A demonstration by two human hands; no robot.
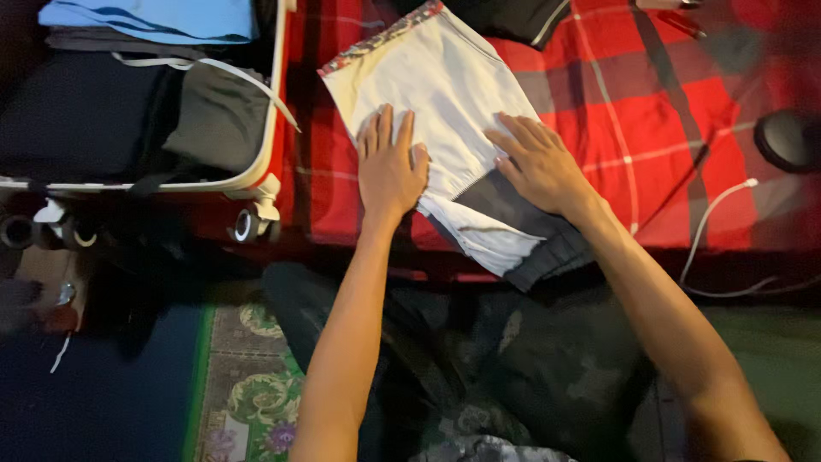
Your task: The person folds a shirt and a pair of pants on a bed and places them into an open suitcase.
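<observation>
A white garment with a patterned band along one edge and a dark grey hem lies on a red plaid blanket. My left hand lies flat on its lower left part, fingers spread. My right hand presses flat on its lower right part, where the white cloth meets the dark grey cloth. Neither hand grips anything.
An open suitcase with folded dark and light blue clothes stands at the left, its wheels at the blanket's edge. A white cable and a dark round object lie at the right. A patterned rug is below.
</observation>
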